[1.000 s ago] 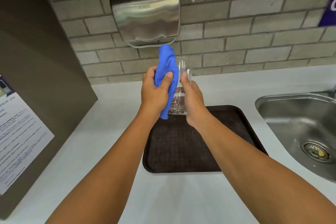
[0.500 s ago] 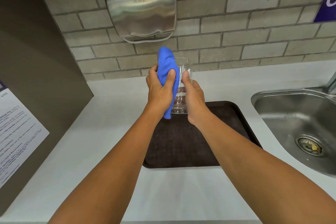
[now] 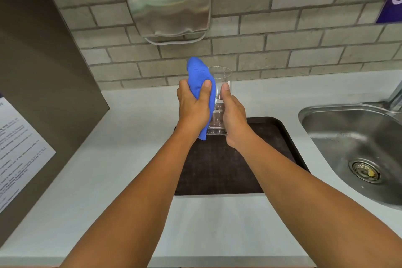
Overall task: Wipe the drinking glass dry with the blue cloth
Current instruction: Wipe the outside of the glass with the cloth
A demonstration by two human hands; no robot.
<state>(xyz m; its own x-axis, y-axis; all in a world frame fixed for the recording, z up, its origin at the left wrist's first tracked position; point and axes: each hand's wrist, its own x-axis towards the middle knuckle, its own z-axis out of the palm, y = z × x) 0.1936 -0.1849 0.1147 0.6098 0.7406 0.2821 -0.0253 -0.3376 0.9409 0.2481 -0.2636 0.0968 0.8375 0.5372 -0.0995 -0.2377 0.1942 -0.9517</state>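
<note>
A clear drinking glass [image 3: 219, 78] is held upright in the air above the far edge of a dark tray. My right hand [image 3: 233, 119] grips its right side, thumb up along the wall. My left hand [image 3: 192, 111] presses the blue cloth [image 3: 199, 76] against the glass's left side. The cloth sticks up past the rim and hangs down below my palm. Both hands hide most of the lower glass.
The dark brown tray [image 3: 217, 169] lies on the white counter [image 3: 130, 126]. A steel sink [image 3: 352, 143] sits at the right. On the brick wall hangs a steel hand dryer [image 3: 167, 2]. A grey panel with a printed notice [image 3: 19, 148] stands at the left.
Both hands keep their hold on the glass and cloth. The left thumb has shifted slightly on the cloth, and the view has tilted down a little.
</note>
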